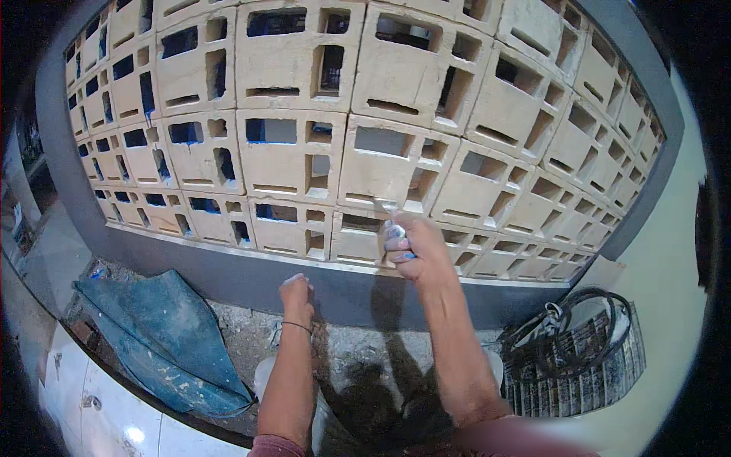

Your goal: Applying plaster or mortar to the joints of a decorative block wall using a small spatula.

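Note:
A wall of cream breeze blocks (291, 164), pierced with square and slot openings, stands in front of me. My right hand (411, 242), its fingers smeared with white and blue, is wrapped round the handle of a small putty knife (387, 206). Its flat greyish tip is against or very close to a block in the lower rows, beside a narrow slot; contact is hard to tell. Lower and to the left, my left hand (295, 292) is closed in a fist in front of the grey band under the blocks. Whatever it may hold is hidden.
A grey frame (190, 255) borders the blocks. Crumpled blue-green sheeting (164, 335) lies at lower left, by white tiles (114, 396). Rough rubble ground (350, 346) runs along the wall's foot. A coiled black hose (582, 331) rests on a ribbed grate (571, 388) at right.

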The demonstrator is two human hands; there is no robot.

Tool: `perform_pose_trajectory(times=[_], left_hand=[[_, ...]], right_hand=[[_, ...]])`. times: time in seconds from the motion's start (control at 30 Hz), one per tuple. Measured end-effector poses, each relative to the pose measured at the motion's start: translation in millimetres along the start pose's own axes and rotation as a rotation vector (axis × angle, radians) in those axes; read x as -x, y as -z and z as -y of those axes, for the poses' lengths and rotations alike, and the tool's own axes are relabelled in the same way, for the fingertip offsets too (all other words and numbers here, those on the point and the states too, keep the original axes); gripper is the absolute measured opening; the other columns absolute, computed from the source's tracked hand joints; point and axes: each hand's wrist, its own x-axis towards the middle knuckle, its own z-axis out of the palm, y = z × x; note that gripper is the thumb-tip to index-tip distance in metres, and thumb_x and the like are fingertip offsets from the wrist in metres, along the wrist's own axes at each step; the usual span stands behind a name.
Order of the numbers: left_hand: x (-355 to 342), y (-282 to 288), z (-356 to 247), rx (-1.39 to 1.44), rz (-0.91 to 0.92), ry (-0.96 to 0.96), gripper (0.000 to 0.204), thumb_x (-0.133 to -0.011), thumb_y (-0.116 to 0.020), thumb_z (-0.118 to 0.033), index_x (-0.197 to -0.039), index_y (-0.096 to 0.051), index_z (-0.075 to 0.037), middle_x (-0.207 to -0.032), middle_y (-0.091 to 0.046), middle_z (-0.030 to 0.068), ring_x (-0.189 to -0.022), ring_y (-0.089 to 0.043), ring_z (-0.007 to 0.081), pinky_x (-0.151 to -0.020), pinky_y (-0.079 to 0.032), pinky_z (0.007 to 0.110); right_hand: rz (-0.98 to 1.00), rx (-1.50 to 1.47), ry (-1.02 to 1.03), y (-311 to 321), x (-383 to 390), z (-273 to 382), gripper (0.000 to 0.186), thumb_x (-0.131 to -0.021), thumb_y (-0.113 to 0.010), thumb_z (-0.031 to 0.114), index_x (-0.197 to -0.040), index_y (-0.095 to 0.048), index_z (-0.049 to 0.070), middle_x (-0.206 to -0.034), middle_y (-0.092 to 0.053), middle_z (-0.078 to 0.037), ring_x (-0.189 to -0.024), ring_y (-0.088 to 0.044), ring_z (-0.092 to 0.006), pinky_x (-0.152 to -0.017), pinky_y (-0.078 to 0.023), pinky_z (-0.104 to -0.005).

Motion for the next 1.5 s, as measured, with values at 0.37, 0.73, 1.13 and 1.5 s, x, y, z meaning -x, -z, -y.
perform_pose_trajectory(times=[0.37,0.73,1.13,1.5], left_hand=[[12.2,-25.1,13.5,-0.031,0.011,0.083,0.011,-0.093,-0.057,-0.005,-0.089,-0.067,-0.001,-0.080,-0.063,0.0072,-0.066,-0.058,0.0169,-0.057,-0.047,0.032],[22.5,-25.0,2.4,0.047,0.000,0.008,0.025,-0.087,-0.062,-0.003,-0.111,-0.066,0.005,-0.081,-0.064,0.0059,-0.061,-0.057,0.0137,-0.052,-0.044,0.025],[21.7,-8.5,11.8,0.131,0.000,0.076,0.019,-0.084,-0.061,0.000,-0.102,-0.066,0.002,-0.077,-0.062,0.0047,-0.064,-0.057,0.0155,-0.054,-0.044,0.028],[68.1,-28.8,25.5,-0.120,0.083,-0.056,0.053,-0.092,-0.056,-0.014,-0.135,-0.037,0.011,-0.112,-0.059,0.0227,-0.103,-0.066,0.0313,-0.082,-0.053,0.041]], right_hand=[[0.025,0.029,-0.063,19.9,12.3,-1.7,0.020,-0.098,-0.060,0.025,-0.096,-0.055,0.006,-0.065,-0.050,-0.001,-0.042,-0.040,-0.0069,-0.035,-0.027,-0.0218],[0.001,0.080,0.041,-62.8,-6.5,-41.1,0.017,-0.098,-0.050,0.021,-0.085,-0.047,0.010,-0.063,-0.047,-0.003,-0.043,-0.040,-0.0100,-0.034,-0.025,-0.0248],[0.024,-0.185,0.106,-1.6,1.2,-80.3,0.018,-0.098,-0.058,0.023,-0.090,-0.054,0.007,-0.065,-0.050,-0.004,-0.045,-0.043,-0.0126,-0.036,-0.031,-0.0254],[0.114,1.535,0.467,208.2,87.9,-173.8,0.028,-0.090,-0.065,0.029,-0.094,-0.066,0.001,-0.086,-0.068,-0.019,-0.074,-0.065,-0.0366,-0.069,-0.053,-0.0471]])
